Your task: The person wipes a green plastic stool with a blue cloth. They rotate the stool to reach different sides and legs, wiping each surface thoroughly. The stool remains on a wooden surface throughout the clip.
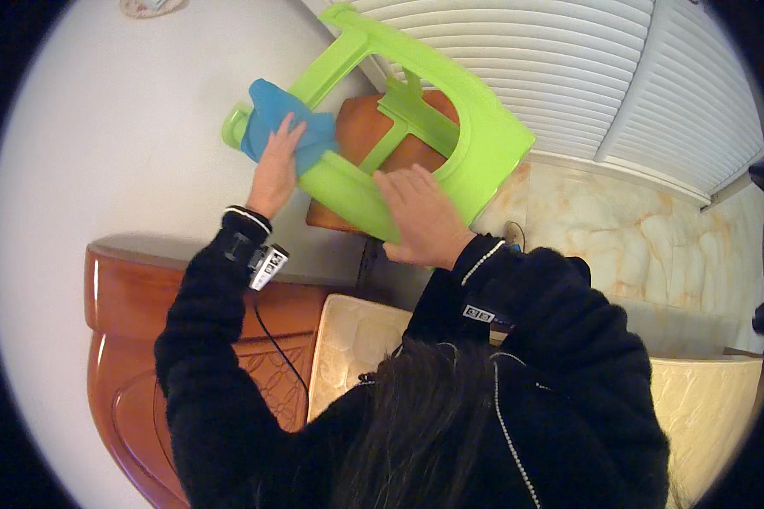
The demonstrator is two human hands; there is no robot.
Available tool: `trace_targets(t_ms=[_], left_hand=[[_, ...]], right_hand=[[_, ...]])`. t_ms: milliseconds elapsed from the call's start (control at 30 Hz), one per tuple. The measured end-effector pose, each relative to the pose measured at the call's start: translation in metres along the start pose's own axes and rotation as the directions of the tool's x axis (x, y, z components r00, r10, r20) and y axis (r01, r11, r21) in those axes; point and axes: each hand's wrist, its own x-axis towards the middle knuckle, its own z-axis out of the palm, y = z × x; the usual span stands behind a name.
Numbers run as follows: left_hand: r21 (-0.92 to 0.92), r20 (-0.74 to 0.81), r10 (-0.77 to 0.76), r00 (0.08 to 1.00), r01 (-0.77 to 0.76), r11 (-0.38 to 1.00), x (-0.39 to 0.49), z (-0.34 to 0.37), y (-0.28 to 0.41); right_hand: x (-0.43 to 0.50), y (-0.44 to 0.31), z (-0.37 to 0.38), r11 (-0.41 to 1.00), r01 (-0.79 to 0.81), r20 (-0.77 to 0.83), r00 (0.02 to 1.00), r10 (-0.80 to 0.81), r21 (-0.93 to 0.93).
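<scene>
A light green plastic stool (484, 114) is tilted in front of me, its legs pointing to the left and a large opening showing in its frame. My left hand (276, 167) presses a blue cloth (321, 130) against the lower leg, near the foot end. The cloth drapes around that leg. My right hand (421, 213) grips the same side of the stool farther to the right, where the leg meets the broad green panel; its thumb is on the near edge.
A brown wooden surface (356, 127) lies beneath the stool. White louvred doors (516, 44) stand at the top right, above a marbled tile floor (643, 242). A carved wooden headboard (134, 286) and a pale mattress (350, 343) are at the lower left.
</scene>
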Motion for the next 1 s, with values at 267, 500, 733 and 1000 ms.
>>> trace_targets(t_ms=[267,500,733,1000], left_hand=[[-0.144,0.077,0.031,0.997,-0.02,0.989,-0.034,0.02,0.118],[0.005,-0.202,-0.089,0.975,0.092,0.996,-0.02,0.01,0.02],[-0.152,-0.123,0.113,0.986,-0.131,0.98,-0.047,0.022,0.126],[-0.092,-0.239,-0.038,0.97,0.016,0.996,-0.044,0.011,0.038]], right_hand=[[-0.005,-0.003,0.003,0.985,-0.068,-0.044,0.997,0.062,-0.16],[-0.005,-0.002,-0.002,0.989,-0.061,-0.052,0.997,0.055,-0.137],[-0.007,-0.003,-0.005,0.987,-0.073,-0.01,0.997,0.072,-0.145],[-0.017,-0.006,-0.013,0.987,-0.023,-0.03,0.999,0.018,-0.157]])
